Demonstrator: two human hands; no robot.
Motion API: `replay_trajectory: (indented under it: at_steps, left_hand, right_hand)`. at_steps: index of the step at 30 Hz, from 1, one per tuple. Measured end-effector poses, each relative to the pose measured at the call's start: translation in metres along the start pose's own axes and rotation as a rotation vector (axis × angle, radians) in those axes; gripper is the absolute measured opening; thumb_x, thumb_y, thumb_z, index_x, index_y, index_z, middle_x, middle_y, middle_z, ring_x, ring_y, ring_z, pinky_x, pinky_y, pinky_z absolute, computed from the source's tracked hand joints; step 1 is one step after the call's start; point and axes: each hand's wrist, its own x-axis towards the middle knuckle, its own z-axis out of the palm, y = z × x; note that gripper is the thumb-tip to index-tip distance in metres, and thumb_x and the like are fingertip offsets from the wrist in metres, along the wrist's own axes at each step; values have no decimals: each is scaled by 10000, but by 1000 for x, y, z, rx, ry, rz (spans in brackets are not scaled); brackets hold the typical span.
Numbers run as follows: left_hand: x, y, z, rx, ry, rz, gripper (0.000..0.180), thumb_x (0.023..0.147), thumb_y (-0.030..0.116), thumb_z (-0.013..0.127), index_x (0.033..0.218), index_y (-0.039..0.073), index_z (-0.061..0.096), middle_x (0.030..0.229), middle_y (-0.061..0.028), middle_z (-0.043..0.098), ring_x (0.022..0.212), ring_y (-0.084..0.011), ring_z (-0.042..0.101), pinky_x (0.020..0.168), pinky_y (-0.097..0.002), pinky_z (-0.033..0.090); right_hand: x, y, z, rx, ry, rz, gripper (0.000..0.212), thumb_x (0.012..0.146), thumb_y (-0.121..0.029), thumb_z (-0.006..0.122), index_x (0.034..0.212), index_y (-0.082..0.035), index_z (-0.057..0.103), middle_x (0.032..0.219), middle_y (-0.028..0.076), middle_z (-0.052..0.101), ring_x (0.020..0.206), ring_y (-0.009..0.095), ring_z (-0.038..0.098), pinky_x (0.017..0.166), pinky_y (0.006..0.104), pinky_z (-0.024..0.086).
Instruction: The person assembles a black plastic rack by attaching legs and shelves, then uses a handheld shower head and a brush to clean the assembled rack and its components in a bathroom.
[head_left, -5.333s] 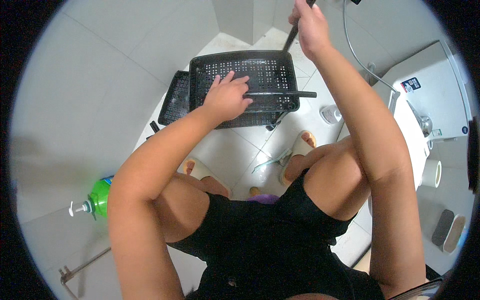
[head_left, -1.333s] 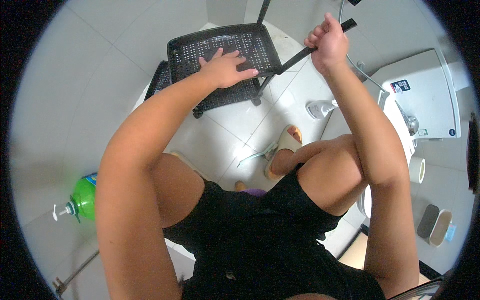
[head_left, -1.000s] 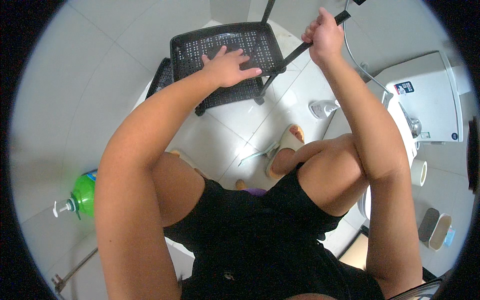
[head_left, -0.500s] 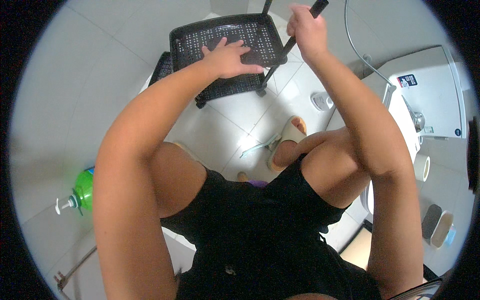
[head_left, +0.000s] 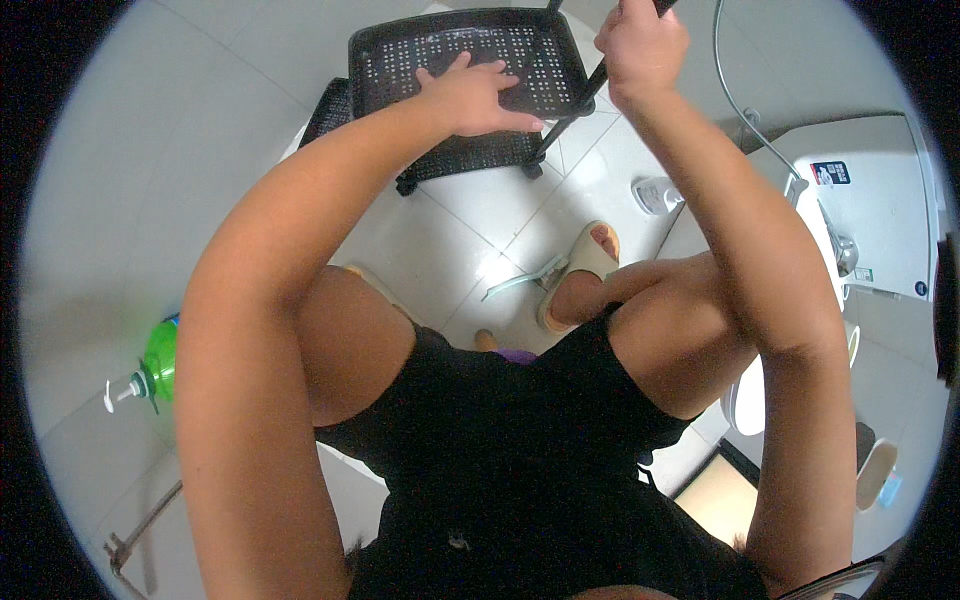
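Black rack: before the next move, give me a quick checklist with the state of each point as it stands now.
1. Right hand closed around the pole: ok.
2. Left hand spread over the upper tray: ok; how hard it presses: cannot tell.
3. Pole fully seated at the tray's near right corner: cannot tell.
4. Whole pole in view: not ok, the picture's top edge cuts it off.
5. All wheels in view: not ok, only the near wheels show.
6. Spray bottle and right slipper apart from the near wheels: ok.
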Motion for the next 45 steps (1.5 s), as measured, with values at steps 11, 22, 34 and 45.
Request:
replay_trajectory:
  at_steps: [11,22,34,45]
  left_hand:
    - [-7,6,-8,-59,-41,15,1052,756,877,593,1565,218,458,1708,-40,247,1573,-410,142,1142,-818,97]
    - [-10,28,-17,-92,-86,13,1048,780,887,550,1573,208,443,1712,-62,224,1576,-415,100,1147,-817,90]
    - [-31,11,6,-703,42,22,400,963,318,639,1313,131,685,1368,-176,645,1282,-333,605,1102,-488,455]
    - [-169,-274,-37,-467,-99,-533,534,962,591,601,1234,136,668,1154,-69,720,943,-254,682,815,-444,549]
  right_hand:
    - [-14,-18,1,170,111,-158,228,979,-265,627,848,-92,557,656,-11,517,596,134,510,565,338,411]
    - [17,5,-38,171,-63,-110,205,915,-212,724,889,-68,580,824,37,568,716,156,567,626,301,473]
    - [-51,-41,11,-396,-737,-341,180,956,-179,629,1073,-50,673,929,58,702,839,164,650,759,302,511]
    - [-75,17,15,-984,-1543,-144,498,947,-377,662,1304,-30,670,1209,257,695,1104,394,681,986,413,529]
